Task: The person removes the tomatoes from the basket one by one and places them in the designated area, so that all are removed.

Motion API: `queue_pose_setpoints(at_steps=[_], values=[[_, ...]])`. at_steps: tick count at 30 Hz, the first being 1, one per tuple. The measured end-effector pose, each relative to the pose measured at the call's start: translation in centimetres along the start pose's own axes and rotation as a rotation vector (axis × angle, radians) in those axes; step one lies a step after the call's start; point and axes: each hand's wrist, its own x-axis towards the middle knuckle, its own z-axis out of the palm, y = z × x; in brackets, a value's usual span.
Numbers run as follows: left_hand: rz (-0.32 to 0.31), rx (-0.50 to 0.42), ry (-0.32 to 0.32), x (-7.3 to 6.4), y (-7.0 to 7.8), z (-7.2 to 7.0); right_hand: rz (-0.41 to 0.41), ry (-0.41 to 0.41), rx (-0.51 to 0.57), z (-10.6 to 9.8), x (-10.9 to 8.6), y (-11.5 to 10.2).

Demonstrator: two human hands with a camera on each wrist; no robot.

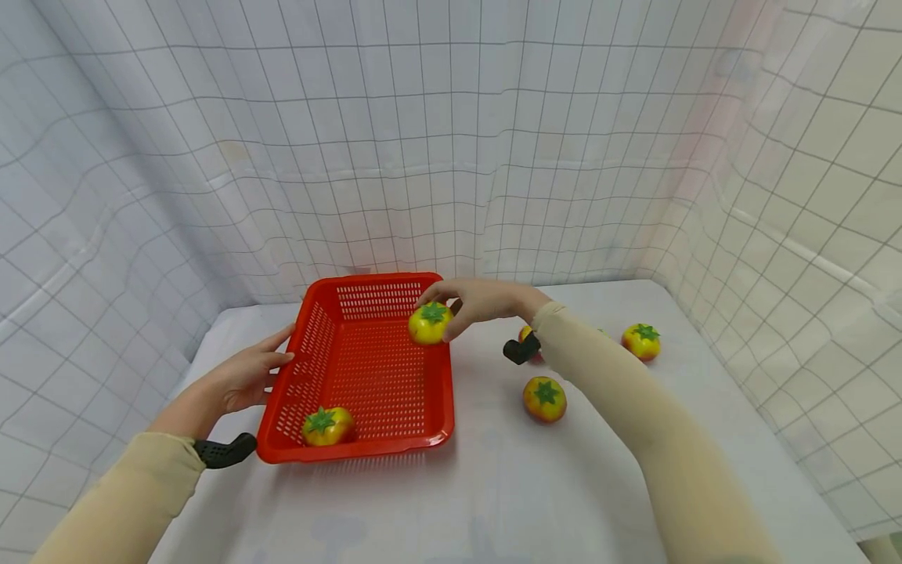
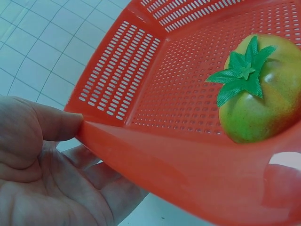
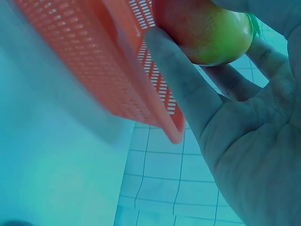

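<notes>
A red plastic basket (image 1: 359, 453) with slotted walls stands on the table. My left hand (image 1: 247, 377) holds its left rim, the thumb (image 2: 59, 123) on top of the edge and the other fingers below it outside. In the near left corner of the basket lies an artificial yellow-red tomato (image 1: 329, 427) with green cloth leaves (image 2: 244, 73). Over the basket's right side, my right hand (image 1: 479, 304) grips another such tomato (image 1: 428, 325) between thumb and fingers. In the right wrist view this tomato (image 3: 211, 35) is beside the slotted wall.
Right of the basket on the white table (image 1: 493, 486) lie a tomato (image 1: 545, 399), one (image 1: 533, 356) partly behind the right wrist, and one (image 1: 641, 342) farther right. A green bit shows behind the right sleeve (image 1: 634, 407). Grid-patterned white curtains (image 1: 451, 157) enclose the table's back and sides.
</notes>
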Motion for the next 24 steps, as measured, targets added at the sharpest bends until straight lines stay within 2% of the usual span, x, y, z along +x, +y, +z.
queue_pose_setpoints(at_steps=[6, 12, 16, 24], values=[[-0.001, 0.0, 0.003, 0.2, -0.2, -0.2, 0.013, -0.009, 0.025, -0.4, -2.1, 0.6], [0.001, 0.003, -0.011, 0.3, -0.1, -0.2, 0.018, 0.01, -0.028, -0.7, -4.4, 1.2], [-0.003, 0.012, -0.012, 0.4, 0.0, -0.3, 0.058, 0.031, -0.065, -0.8, -5.9, 2.0], [0.015, 0.078, -0.017, 0.3, -0.1, -0.9, 0.115, 0.057, -0.07, -1.1, -9.0, 3.9]])
